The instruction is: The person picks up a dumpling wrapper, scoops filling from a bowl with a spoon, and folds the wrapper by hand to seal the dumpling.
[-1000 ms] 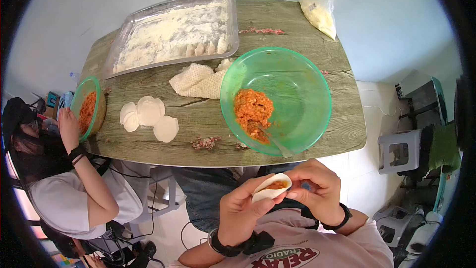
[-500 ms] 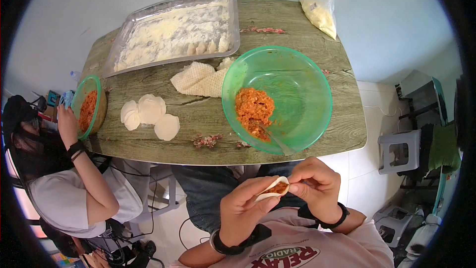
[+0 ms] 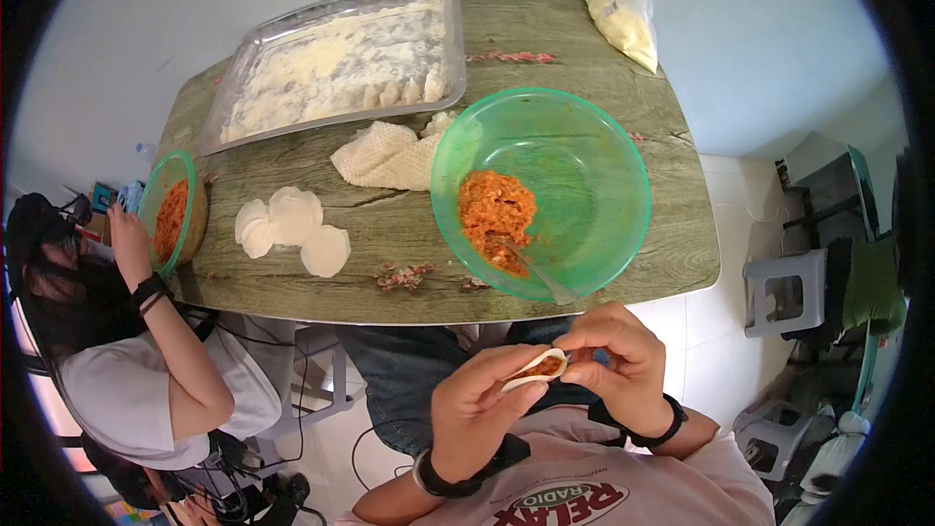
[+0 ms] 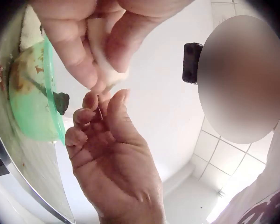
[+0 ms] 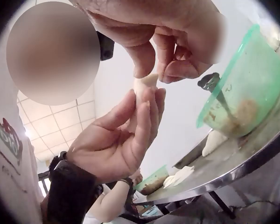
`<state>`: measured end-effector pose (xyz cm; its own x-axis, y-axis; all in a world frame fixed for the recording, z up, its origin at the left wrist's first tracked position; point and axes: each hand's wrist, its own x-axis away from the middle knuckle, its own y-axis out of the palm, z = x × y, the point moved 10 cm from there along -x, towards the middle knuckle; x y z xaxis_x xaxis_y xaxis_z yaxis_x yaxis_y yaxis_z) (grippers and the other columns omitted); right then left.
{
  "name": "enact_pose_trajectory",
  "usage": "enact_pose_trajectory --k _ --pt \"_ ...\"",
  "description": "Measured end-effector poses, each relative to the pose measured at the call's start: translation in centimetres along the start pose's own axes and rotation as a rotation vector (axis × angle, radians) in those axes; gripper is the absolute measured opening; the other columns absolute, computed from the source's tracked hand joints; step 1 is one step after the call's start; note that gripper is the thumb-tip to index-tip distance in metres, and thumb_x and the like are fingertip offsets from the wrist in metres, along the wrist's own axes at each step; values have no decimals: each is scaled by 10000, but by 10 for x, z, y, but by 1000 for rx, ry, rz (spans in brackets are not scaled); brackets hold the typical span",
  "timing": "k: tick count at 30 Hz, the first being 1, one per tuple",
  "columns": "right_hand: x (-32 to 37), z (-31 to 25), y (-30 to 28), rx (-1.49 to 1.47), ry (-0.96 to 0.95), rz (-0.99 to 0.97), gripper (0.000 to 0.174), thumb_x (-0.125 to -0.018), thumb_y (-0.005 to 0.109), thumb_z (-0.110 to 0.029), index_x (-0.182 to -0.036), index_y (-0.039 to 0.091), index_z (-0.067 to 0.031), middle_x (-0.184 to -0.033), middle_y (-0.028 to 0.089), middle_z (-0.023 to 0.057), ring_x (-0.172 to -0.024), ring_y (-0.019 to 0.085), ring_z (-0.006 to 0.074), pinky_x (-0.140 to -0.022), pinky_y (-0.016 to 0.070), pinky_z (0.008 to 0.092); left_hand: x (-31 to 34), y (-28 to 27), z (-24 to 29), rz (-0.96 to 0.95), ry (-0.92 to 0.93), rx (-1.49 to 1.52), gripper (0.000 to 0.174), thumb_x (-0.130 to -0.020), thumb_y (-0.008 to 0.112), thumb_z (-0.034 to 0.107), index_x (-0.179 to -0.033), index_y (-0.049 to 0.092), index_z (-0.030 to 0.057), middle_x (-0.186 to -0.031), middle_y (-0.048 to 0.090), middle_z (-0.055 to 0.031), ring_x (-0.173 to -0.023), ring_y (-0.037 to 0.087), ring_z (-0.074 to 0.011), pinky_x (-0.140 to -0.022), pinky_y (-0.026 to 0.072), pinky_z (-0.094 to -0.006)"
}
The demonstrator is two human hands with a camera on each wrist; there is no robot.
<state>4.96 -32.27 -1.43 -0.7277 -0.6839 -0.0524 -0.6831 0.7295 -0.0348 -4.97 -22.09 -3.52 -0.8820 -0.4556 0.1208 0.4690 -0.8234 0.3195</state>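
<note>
The person wears a pale logo T-shirt (image 3: 633, 487), jeans (image 3: 404, 380) and black wristbands (image 3: 456, 474).

A white dumpling wrapper (image 3: 531, 373) with orange filling, a green bowl (image 3: 584, 185) (translucent), a grey wood-grain table (image 3: 409, 234).

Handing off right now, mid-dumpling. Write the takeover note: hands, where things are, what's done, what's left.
Left hand: cradles the filled dumpling over the lap, below the table edge.
Right hand: pinches the dumpling's right end; seam only partly closed, filling shows.
On the table: large green bowl with filling and spoon; loose wrappers to its left; floured tray behind, a few folded dumplings in it.
Done: wrapper filled and folded.
Left: probably finish sealing, then set it in the tray.
</note>
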Motion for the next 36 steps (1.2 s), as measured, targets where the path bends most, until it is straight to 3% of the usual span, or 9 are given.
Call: enact_pose_trajectory --k 2,10,21,25,33,36 --pt "1 -3 0 130 -85 -16 138 -764 717 -103 -854 650 -23 -840 567 64 -704 531 135 -604 409 235 1 3 -3 -46 6 -5 331 -813 619 -46 -1140 569 -50 -1091 582 -140 -970 596 -174 -831 479 -257" --pt "3 -4 0 162 -101 0 114 -769 710 -116 -810 647 -30 -815 562 57 -689 513 128 -601 400 237 2 10 -1 -112 42 -109 324 -836 594 -53 -1157 552 -52 -1099 564 -133 -986 591 -164 -831 480 -238" --pt "3 -1 0 232 -67 0 130 -765 713 -129 -827 644 -38 -814 557 49 -688 520 139 -605 410 251 1 4 -4 -29 60 -172 283 -818 620 -35 -1100 590 -35 -1058 604 -126 -928 622 -151 -775 504 -231" --pt "3 -5 2 267 -169 -26 121 -774 704 -129 -824 643 -37 -812 556 54 -690 523 149 -608 413 255 2 3 -6 -22 46 -201 276 -814 626 -31 -1089 596 -30 -1034 615 -122 -914 625 -145 -776 503 -227" --pt "1 -9 1 258 -98 -16 106 -764 693 -86 -837 625 -48 -854 569 65 -748 548 192 -636 433 279 2 1 -9 20 0 -151 365 -820 632 -14 -1173 541 -30 -1078 626 -138 -972 625 -173 -794 509 -252" --pt "3 -4 7 291 -148 -95 118 -765 684 -77 -862 624 -52 -865 565 71 -774 545 212 -665 434 294 2 3 -12 5 15 -246 378 -814 644 -1 -1177 541 -22 -1065 631 -141 -964 631 -173 -793 512 -255"
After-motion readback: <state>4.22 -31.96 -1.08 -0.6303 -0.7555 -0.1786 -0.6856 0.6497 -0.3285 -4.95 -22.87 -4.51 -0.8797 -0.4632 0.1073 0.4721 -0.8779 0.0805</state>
